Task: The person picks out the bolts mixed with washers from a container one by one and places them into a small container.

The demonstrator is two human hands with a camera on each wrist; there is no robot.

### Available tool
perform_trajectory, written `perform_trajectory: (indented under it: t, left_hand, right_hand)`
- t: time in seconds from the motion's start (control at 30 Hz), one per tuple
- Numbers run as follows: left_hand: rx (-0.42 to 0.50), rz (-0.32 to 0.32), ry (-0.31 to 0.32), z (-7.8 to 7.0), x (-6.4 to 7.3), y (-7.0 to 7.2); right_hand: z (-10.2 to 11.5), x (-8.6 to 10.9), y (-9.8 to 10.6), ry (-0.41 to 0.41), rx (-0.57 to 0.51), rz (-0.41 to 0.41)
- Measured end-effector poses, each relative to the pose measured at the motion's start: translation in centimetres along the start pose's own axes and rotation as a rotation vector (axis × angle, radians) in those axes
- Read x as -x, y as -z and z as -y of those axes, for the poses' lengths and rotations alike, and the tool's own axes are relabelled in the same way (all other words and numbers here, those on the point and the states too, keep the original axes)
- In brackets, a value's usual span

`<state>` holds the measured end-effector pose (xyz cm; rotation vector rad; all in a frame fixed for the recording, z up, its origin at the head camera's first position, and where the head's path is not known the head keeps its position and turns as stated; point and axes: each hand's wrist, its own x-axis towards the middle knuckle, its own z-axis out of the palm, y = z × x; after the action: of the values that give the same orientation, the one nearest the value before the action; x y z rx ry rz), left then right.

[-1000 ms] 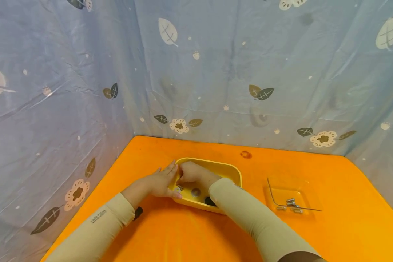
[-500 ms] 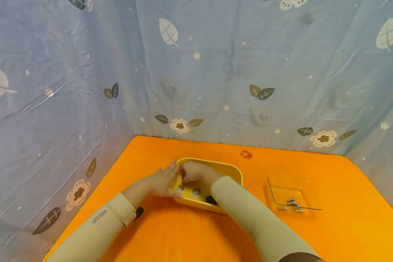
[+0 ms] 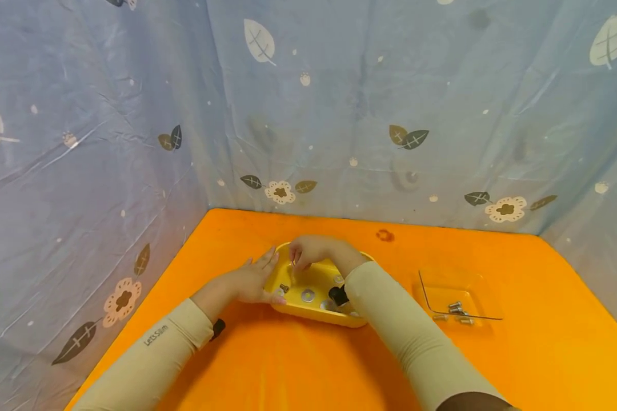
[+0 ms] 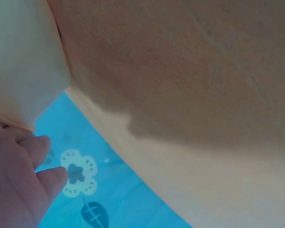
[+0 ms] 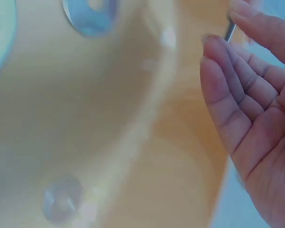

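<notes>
In the head view a yellow plastic bin (image 3: 319, 317) sits on the table. My left hand (image 3: 247, 283) rests at its left end, fingers spread along the rim and thumb at the front corner. Over the bin's far left part, my right hand (image 3: 311, 251) pinches a thin metal piece (image 5: 231, 29) between thumb and fingertips. Most of that piece is hidden by the fingers. Inside the bin lie a metal washer (image 3: 307, 295), a smaller washer (image 3: 338, 278) near the right forearm and a small bolt (image 3: 284, 288) close to the left thumb. The forearm covers the bin's right end.
A clear square container (image 3: 425, 292) stands to the right with several metal bolts (image 3: 456, 307) in it. The orange tabletop (image 3: 298, 371) ends at a patterned blue curtain (image 3: 339, 114) behind and at both sides. A ring-shaped stain (image 3: 385, 235) marks the far part of the table.
My right hand has risen from low inside the bin, slightly away from me and to the right, uncovering more of the washers. My left hand stays at the bin's left end.
</notes>
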<state>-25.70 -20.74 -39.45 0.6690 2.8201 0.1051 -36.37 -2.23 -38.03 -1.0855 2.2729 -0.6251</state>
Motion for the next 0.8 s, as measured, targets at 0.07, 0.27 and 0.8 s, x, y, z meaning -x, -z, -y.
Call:
perform_trajectory:
  t: [0.07, 0.27, 0.8]
  left_hand:
    - [0.001, -0.002, 0.000, 0.0, 0.0, 0.0]
    - [0.001, -0.001, 0.015, -0.1, 0.3, 0.0]
    - [0.004, -0.015, 0.029, -0.2, 0.2, 0.0]
  right_hand:
    - [0.2, 0.8, 0.8, 0.009, 0.004, -0.017]
    - [0.4, 3.7, 3.0, 0.093, 0.036, -0.070]
    - [-1.8, 15.6, 7.6, 0.110, 0.048, -0.221]
